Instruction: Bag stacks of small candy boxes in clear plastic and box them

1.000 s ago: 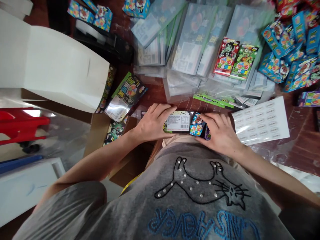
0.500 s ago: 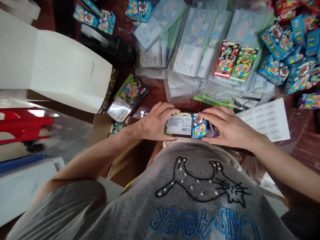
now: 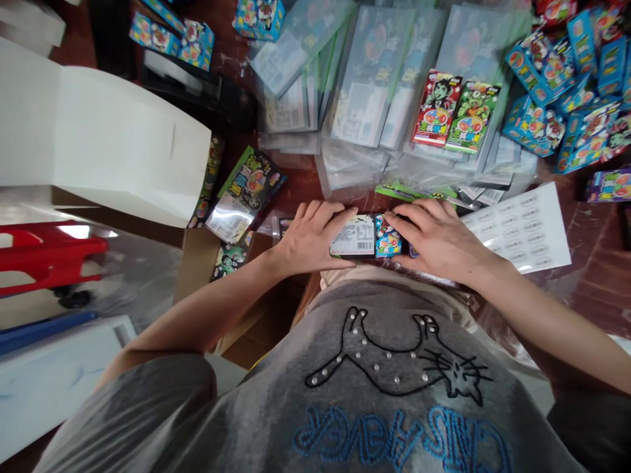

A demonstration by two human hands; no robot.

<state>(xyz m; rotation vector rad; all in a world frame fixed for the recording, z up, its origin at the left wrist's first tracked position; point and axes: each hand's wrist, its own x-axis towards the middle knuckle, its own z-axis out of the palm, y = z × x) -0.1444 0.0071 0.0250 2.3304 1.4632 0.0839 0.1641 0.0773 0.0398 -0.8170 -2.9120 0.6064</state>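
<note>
In front of my waist lies a row of printed packaging: a dark flat pack (image 3: 359, 238) with a white barcode label, then a small blue candy box (image 3: 388, 243). A sliver of a purple box (image 3: 413, 250) shows at the right end. My left hand (image 3: 313, 238) clasps the left end of the flat pack, thumb at the near edge and fingers over the far one. My right hand (image 3: 438, 236) closes the same way over the right end, covering most of the purple box; its fingertips touch the blue box.
Clear plastic sleeves with cards (image 3: 367, 98) are piled beyond my hands, a red packet (image 3: 437, 108) and a green packet (image 3: 473, 118) on top. Blue boxes (image 3: 535, 125) heap at right beside a sticker sheet (image 3: 527, 230). An open white carton (image 3: 133, 144) stands at left.
My right hand has slid a little left along the row and covers more of the purple box. The left hand still clasps the flat pack. The whole view has shifted slightly.
</note>
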